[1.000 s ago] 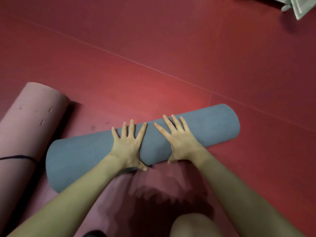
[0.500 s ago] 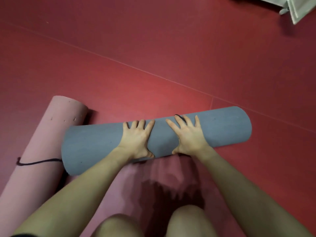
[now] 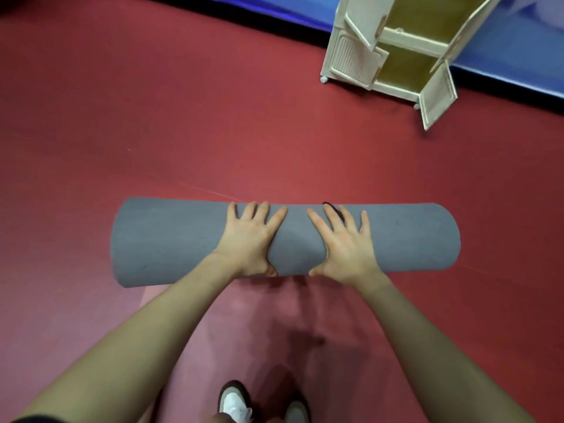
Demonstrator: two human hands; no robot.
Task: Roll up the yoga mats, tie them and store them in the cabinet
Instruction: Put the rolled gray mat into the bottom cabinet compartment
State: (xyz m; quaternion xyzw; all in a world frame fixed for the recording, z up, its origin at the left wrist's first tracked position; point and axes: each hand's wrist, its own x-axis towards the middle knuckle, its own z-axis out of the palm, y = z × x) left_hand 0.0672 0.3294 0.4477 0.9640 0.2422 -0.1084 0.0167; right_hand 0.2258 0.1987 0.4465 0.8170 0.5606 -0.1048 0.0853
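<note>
Pink roll gone, cabinet [image 3: 393, 47] ahead

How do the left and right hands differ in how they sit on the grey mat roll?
The left hand has only the rolled grey yoga mat under its spread fingers; the right hand has a black cord lying between its fingers. The left hand sits nearer the middle, the right hand right of centre. Both press flat, thumbs toward each other.

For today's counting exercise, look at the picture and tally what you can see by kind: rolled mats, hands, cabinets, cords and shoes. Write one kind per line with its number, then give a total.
Rolled mats: 1, the grey mat
Hands: 2, the left hand and right hand
Cabinets: 1, the white cabinet, its doors open
Cords: 1, the black cord under the right hand
Shoes: 2, a left shoe and right shoe
Total: 7
</note>
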